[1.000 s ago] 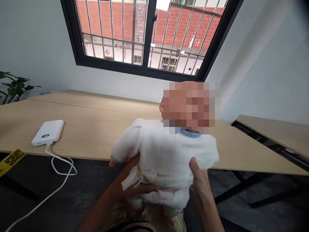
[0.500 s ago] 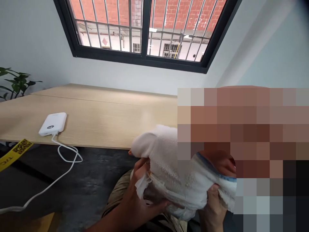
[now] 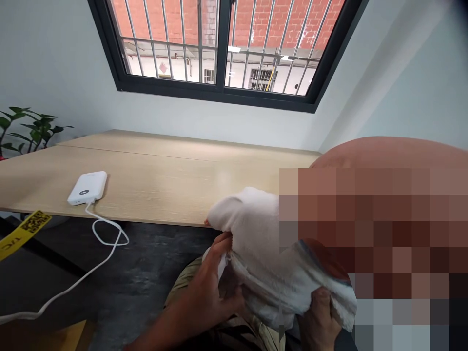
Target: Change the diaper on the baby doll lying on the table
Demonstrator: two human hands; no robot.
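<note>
Blocking the right of the view, a coarse mosaic patch hides the head end of a small figure, so only its white fleece garment (image 3: 263, 243) can be made out. That garment sits low and right of centre, over the person's lap and just in front of the near edge of the table (image 3: 164, 180), not resting on it. Its cloth is nubbly and soft, bunched into folds, with one rounded sleeve sticking out to the left.

The left hand (image 3: 214, 287) has its fingers curled into the loose lower folds, pinching the cloth. The right hand (image 3: 321, 319) is cut off by the bottom edge; its thumb presses up into the hem, the other fingers tucked out of sight beneath, clasping the cloth. Khaki trousers (image 3: 183, 285) show only as a sliver under the forearm.

On the smooth pale wood-grain tabletop lies a white, rounded-corner power bank (image 3: 87, 187); its glossy white cable (image 3: 109, 234) loops off the edge and runs out of view at the left.
</note>
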